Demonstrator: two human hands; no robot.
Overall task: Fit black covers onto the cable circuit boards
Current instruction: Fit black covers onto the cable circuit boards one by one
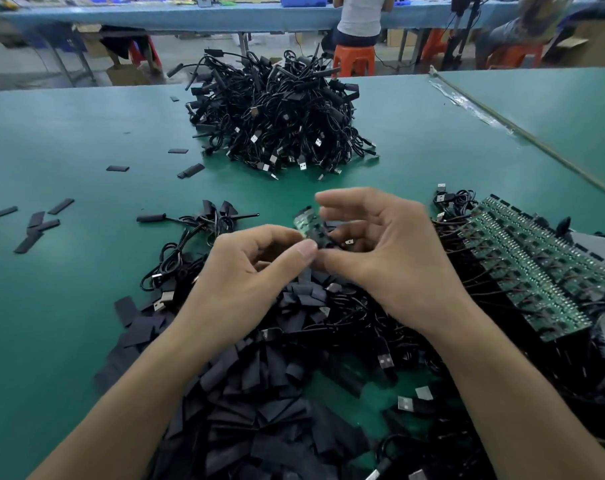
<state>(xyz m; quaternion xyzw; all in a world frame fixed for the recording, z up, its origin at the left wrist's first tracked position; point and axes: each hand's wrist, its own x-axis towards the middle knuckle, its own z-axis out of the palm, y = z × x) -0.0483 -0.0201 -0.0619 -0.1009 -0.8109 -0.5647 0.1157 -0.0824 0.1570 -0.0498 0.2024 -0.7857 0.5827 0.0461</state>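
Note:
Between my two hands, above the green table point(69, 140), I hold a small green circuit board point(304, 221) with a black cover point(320, 237) partly over its lower end. My left hand point(249, 271) pinches the cover's near end with thumb and curled fingers. My right hand point(380, 244) holds it from the right, thumb against the cover, index finger raised and blurred. A loose heap of flat black covers point(259, 393) lies under my wrists. A row of bare green boards on cables point(536, 268) lies at the right.
A big pile of black USB cables with covered ends point(277, 112) sits in the middle of the table behind my hands. Stray covers point(37, 223) dot the left side. A taped table seam point(502, 123) runs diagonally at right. People sit on orange stools point(353, 60) beyond the table.

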